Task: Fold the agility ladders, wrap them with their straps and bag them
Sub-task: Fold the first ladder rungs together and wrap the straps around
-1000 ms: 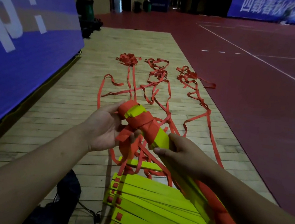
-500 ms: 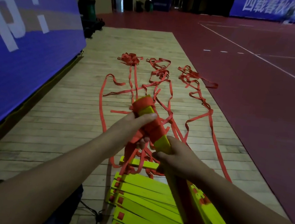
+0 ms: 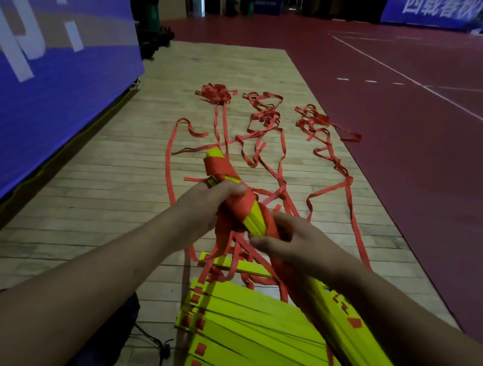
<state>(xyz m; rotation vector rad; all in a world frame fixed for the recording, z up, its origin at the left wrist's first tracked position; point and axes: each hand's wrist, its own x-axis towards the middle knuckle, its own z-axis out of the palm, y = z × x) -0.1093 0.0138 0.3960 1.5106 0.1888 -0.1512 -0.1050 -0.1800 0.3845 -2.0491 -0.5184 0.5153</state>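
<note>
I hold a bundle of yellow ladder rungs (image 3: 255,218) up over the floor, its far end bound with several turns of red strap (image 3: 220,168). My left hand (image 3: 203,208) grips the bundle near that wrapped end. My right hand (image 3: 290,243) curls round the bundle lower down, with red strap running through its fingers. Loose strap hangs from the bundle between my hands. A second stack of yellow rungs (image 3: 246,335) lies flat on the wooden floor below my arms.
Long red straps (image 3: 271,125) trail in three tangled lines across the wooden strip (image 3: 97,180). A dark drawstring bag (image 3: 114,340) lies by my left forearm. A blue banner wall (image 3: 35,66) stands on the left; red court floor (image 3: 417,174) spreads to the right.
The bundle has turned in my hands as strap wound round it. My left hand shifted from under the wrapped end onto its top, and my right hand moved up closer to it.
</note>
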